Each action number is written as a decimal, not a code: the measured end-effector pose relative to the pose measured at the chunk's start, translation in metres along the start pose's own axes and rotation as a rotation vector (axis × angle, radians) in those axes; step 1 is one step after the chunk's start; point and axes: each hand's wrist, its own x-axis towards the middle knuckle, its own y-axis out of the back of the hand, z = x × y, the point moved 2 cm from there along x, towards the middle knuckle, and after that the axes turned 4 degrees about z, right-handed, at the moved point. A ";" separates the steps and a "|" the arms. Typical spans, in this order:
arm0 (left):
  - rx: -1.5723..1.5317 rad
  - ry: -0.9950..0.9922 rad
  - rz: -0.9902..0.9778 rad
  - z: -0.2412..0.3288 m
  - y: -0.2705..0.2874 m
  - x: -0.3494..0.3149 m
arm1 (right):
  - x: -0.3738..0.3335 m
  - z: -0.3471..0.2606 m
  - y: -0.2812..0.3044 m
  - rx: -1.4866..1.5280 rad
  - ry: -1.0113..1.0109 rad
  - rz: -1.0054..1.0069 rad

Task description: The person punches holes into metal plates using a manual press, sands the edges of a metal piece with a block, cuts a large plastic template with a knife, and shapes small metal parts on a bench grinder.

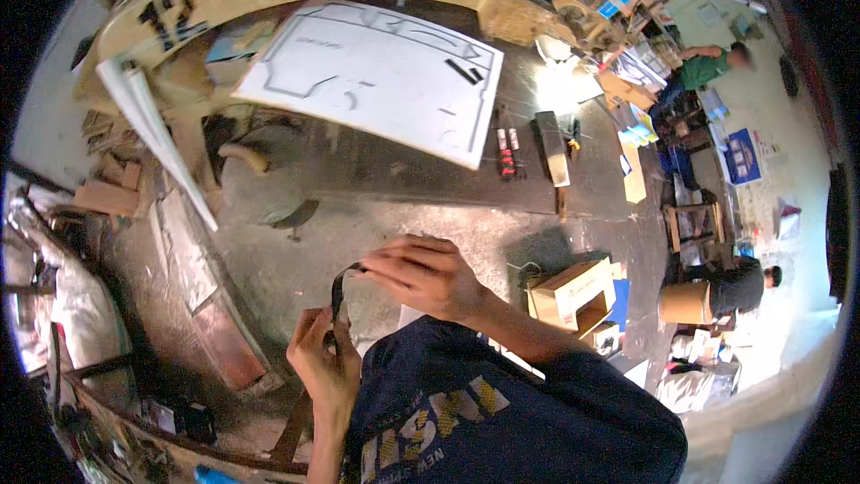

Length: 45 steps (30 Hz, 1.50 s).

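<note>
A narrow black strip (338,291) is held upright between both hands in front of my chest. My left hand (321,366) grips its lower end with closed fingers. My right hand (421,273) pinches the upper end from above, where the strip curls toward its fingertips. Beyond the hands, a large white sheet (376,72) with dark outlines lies on a dark worktable (394,170), with short black strip pieces (466,72) on its far right part.
Red-handled tools (508,154) and a long block (552,148) lie on the table right of the sheet. Open cardboard boxes (578,291) stand on the floor to my right. Two other people, one standing (717,63) and one seated (739,287), are at the far right. Clutter and boards line the left side.
</note>
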 end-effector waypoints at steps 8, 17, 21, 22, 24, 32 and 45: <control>0.114 -0.050 0.135 -0.032 -0.259 0.135 | -0.171 0.298 0.110 -0.465 -0.654 -0.306; 0.183 -0.234 0.120 -0.021 -0.340 0.177 | -0.212 0.344 0.097 -0.299 -0.476 -0.476; 0.242 -0.280 0.090 -0.017 -0.351 0.176 | -0.221 0.368 0.135 -0.410 -0.585 -0.326; 0.248 -0.272 0.090 -0.017 -0.352 0.176 | -0.219 0.372 0.145 -0.466 -0.591 -0.253; 0.259 -0.266 0.087 -0.019 -0.354 0.178 | -0.223 0.380 0.165 -0.542 -0.681 -0.269; 0.243 -0.367 0.073 -0.030 -0.350 0.185 | -0.229 0.387 0.168 -0.643 -0.667 -0.384; 0.264 -0.362 0.049 -0.023 -0.350 0.185 | -0.119 0.366 0.026 -0.033 -0.681 -0.200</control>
